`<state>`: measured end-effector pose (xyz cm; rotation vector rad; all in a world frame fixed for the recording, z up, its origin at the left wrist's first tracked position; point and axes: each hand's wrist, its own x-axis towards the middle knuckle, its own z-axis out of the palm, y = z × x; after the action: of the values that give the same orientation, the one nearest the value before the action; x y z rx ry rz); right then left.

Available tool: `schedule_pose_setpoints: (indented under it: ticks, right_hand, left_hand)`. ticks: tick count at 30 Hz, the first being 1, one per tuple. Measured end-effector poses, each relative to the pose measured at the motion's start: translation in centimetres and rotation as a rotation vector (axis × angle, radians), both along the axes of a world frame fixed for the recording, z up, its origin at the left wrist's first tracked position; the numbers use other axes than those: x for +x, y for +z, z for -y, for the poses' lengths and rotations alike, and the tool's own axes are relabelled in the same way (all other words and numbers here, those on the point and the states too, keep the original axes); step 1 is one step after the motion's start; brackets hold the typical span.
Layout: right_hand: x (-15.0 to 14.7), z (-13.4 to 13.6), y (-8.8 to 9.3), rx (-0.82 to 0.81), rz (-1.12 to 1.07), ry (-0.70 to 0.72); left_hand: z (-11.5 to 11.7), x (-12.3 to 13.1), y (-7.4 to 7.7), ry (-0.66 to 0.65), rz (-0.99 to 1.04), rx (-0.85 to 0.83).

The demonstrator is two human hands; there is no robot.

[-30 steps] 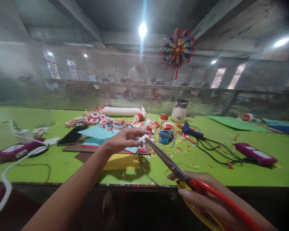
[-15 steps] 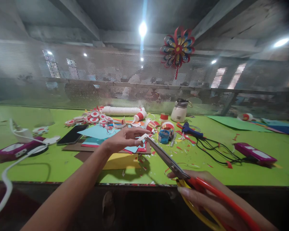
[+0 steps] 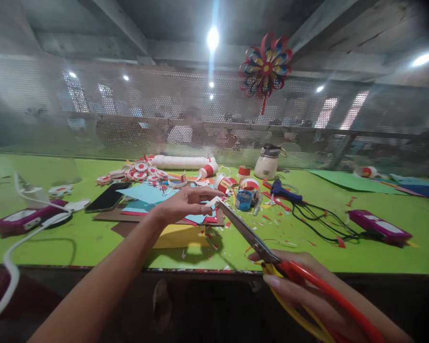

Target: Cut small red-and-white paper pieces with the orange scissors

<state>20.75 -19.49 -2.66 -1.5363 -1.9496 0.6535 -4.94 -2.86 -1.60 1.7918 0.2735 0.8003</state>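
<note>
In L hand [image 3: 180, 204], wht. pc. [image 3: 211, 203] pinched; in R hand [image 3: 303, 281], scissors [image 3: 259, 247] gripped.
Pc. held at blade tips, above grn. table [image 3: 379, 257]. Blue sheets [image 3: 148, 193] seen beyond L hand, phone [image 3: 109, 197] laid to their left; bottle [image 3: 266, 166] set farther back.

Scissors [image 3: 259, 247] in right hand [image 3: 297, 291], phone [image 3: 108, 197] left of paper sheets [image 3: 147, 194], bottle [image 3: 266, 166] behind glue gun [image 3: 286, 191]

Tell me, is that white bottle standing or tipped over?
Upright: the white bottle rests on its base, its dark lid uppermost.
</note>
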Motion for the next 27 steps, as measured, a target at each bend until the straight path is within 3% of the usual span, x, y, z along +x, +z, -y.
schedule_pose_setpoints:
  ticks: [6, 13, 27]
  right_hand:
    - [-0.4, 0.2, 0.1, 0.04, -0.018, -0.009]
    - [-1.6, -0.2, 1.5, 0.058, -0.047, 0.093]
    - [-1.5, -0.3, 1.2, 0.115, 0.005, 0.082]
  left_hand:
    - [0.0, 0.0, 0.0, -0.005, 0.013, -0.002]
    - [-0.2, 0.0, -0.1, 0.008, -0.002, -0.011]
    - [0.0, 0.0, 0.1, 0.004, 0.001, 0.01]
